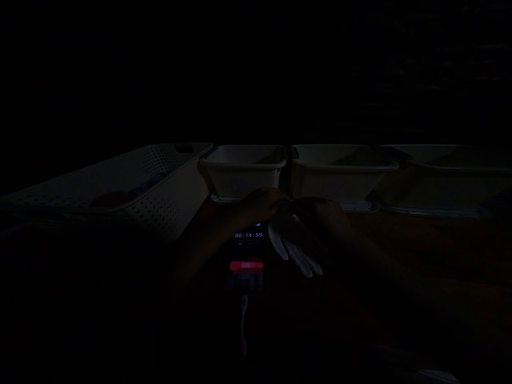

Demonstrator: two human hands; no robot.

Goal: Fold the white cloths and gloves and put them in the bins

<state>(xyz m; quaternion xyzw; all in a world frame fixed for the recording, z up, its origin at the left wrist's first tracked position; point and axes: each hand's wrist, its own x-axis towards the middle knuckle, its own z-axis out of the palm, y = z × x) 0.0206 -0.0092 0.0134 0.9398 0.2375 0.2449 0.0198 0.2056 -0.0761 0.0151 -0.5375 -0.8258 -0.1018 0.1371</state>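
Note:
The scene is very dark. My left hand (264, 205) and my right hand (322, 212) meet near the middle of the view, their fingers closed close together. Between and below them hangs a white glove (294, 245), its fingers pointing down toward me. Both hands seem to pinch the glove at its upper end, though the fingertips are lost in shadow. Just under my left wrist lies a lit phone (247, 248) showing a timer at 00:14:59 and a red bar.
A white cable (244, 309) runs from the phone toward me. At the left stands a perforated white basket (188, 184) with dim contents. Behind my hands stand a white bin (244, 176), a second bin (336, 181) and a third bin (452, 186) in a row. A pale item (438, 375) shows at bottom right.

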